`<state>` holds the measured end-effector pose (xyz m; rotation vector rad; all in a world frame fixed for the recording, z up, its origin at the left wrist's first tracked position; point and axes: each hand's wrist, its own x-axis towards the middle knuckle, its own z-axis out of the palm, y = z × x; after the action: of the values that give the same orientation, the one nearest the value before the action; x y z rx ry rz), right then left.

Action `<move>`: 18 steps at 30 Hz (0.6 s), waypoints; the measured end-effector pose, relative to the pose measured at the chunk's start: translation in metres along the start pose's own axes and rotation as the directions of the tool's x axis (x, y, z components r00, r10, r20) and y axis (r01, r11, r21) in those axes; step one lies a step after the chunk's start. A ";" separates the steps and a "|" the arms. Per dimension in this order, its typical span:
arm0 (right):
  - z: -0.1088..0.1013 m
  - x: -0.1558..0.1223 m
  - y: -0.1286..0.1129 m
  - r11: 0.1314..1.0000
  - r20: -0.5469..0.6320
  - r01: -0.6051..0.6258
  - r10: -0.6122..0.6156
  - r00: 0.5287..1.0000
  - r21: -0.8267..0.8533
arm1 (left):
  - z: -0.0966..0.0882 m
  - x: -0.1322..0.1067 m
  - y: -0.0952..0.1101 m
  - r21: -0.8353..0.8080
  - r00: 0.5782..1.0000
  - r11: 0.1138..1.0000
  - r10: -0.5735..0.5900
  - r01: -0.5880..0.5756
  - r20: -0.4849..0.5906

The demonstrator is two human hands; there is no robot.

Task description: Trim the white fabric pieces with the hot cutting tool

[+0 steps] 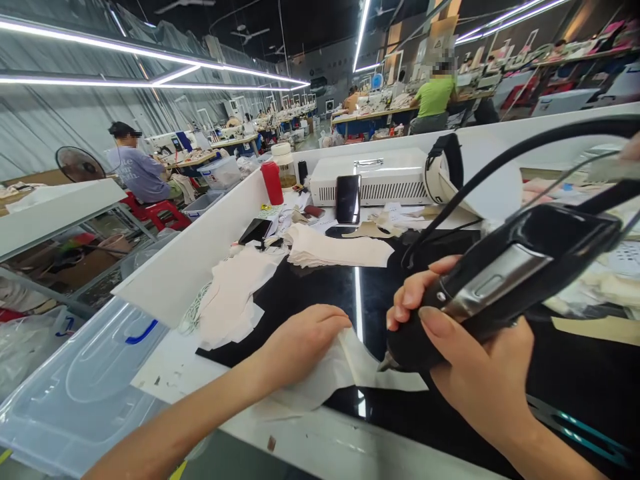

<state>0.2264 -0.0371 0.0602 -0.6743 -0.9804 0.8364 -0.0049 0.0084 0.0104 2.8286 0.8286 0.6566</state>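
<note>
Your left hand [305,337] lies palm down on the cloth [360,373], fingers loosely bent and pressing it flat, not pinching it. The cloth sits at the near edge of the table [320,293], partly on the black glossy top and partly on the white rim. Your right hand [475,353] is closed round the tool [505,280], thumb and forefinger forward near the nose, with the tip touching the cloth just right of your left fingers.

The cloth looks thin, light and limp. It will likely slide on the glossy top and wrinkle if you push it, so hold it down flat close to the tip. The tool looks rigid and fairly weighty. Its cord [500,160] arcs off toward the far right and may tug, so grip the black barrel low.

A stack [335,250] of similar pieces lies mid-table, and a phone [348,199] leans on a white box [370,177] at the far edge. No brand or writing is legible.
</note>
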 end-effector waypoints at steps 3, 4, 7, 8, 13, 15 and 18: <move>-0.006 0.000 -0.001 1.000 0.026 0.010 -0.010 1.000 -0.017 | 0.010 0.010 -0.004 0.006 0.999 1.000 -0.029 0.029 0.031; -0.008 -0.001 -0.002 1.000 0.032 0.010 -0.010 0.999 -0.018 | 0.013 0.011 -0.005 0.007 0.998 1.000 -0.028 0.028 0.051; -0.011 -0.003 -0.007 1.000 0.049 0.000 0.001 0.999 -0.004 | 0.018 0.010 -0.006 0.011 0.993 1.000 -0.012 0.010 0.115; -0.012 -0.004 -0.009 1.000 0.057 -0.004 0.004 0.998 0.003 | 0.018 0.008 -0.005 0.012 0.992 1.000 -0.009 0.008 0.126; -0.014 -0.006 -0.017 1.000 0.069 -0.015 0.015 0.997 0.005 | 0.013 0.001 -0.003 -0.030 0.991 0.999 -0.033 0.037 0.127; -0.017 -0.006 -0.019 0.999 0.077 -0.033 0.034 0.996 -0.009 | 0.011 -0.001 -0.003 -0.058 0.992 0.998 -0.022 0.030 0.123; -0.023 -0.008 -0.021 0.997 0.085 -0.066 0.069 0.994 -0.033 | 0.010 -0.003 -0.002 -0.056 0.995 0.998 0.009 -0.004 0.095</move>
<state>0.2509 -0.0571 0.0641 -0.7051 -1.0542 0.9176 -0.0036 0.0086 -0.0005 2.7893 0.7729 0.5320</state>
